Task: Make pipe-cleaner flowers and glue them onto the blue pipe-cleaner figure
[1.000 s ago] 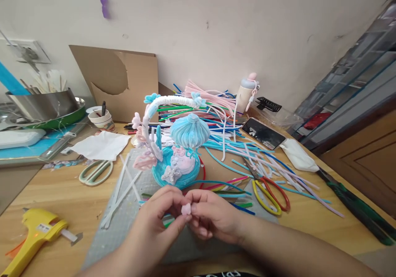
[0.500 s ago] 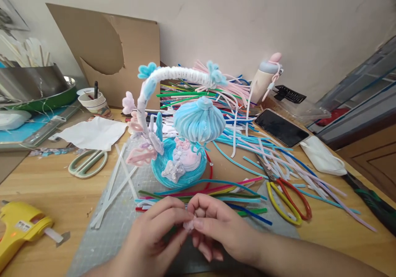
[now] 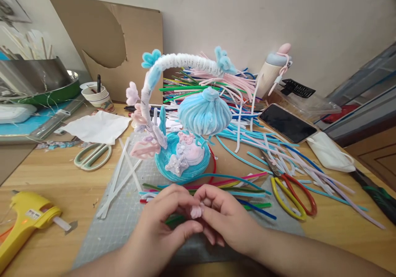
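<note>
A small pale pink, fuzzy curled piece is pinched in my right hand, between thumb and fingers. My left hand has its fingertips bent against the same piece from the other side, while its thumb stands a little away below. Just beyond the hands stands a pipe-cleaner ornament with a round blue base, a white wrapped arch and a hanging blue pleated shade. On the base rest a pearly starfish and a pink-lilac shell. Several pipe cleaners lie between the base and my hands.
A yellow glue gun lies at left, near clear glue sticks and pale green-handled scissors. Yellow-and-red scissors are at right, with a phone behind. A grey cutting mat lies under my hands.
My left thumb has moved down off the pink piece, so more of it shows. The whole view has shifted slightly, with objects now a little higher and further right.
</note>
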{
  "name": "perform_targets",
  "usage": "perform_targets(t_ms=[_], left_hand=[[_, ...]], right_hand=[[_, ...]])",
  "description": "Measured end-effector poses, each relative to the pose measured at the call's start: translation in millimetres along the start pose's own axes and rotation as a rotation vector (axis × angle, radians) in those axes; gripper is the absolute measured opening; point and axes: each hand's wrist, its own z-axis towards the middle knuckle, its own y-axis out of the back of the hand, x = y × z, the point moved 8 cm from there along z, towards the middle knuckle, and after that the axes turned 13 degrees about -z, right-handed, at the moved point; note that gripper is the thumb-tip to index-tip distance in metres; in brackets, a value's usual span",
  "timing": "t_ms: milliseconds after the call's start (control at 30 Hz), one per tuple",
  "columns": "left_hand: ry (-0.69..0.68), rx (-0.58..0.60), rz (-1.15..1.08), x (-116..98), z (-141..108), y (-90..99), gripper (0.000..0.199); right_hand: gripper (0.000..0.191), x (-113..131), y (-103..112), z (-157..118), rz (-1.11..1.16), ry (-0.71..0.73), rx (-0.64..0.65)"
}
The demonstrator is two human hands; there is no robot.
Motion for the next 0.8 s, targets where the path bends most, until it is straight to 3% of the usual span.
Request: perform_targets(t_ms=[200,500,667,800], left_hand=[[0.14,-0.087,-0.215,9.1,2.2,3.4,0.003],[0.029,0.004,0.0,-4.0,-2.1,-1.3,0.014],[0.214,-0.102,-0.199,15.3,-5.0,2.1,0.011],[0.299,-0.131,-0.307,24.9,-3.5,2.3,0.008]], right_hand=[[0.034,5.1,3.4,-5.9,-0.028,0.097,-0.084],[0.03,7.2,5.6,-7.0,-0.063,0.092,-0.085],[0.03,4.6,-0.4,-7.6,-0.028,0.101,-0.026],[0.03,-0.7,1.3,-6.9,-0.021,0.102,-0.07]])
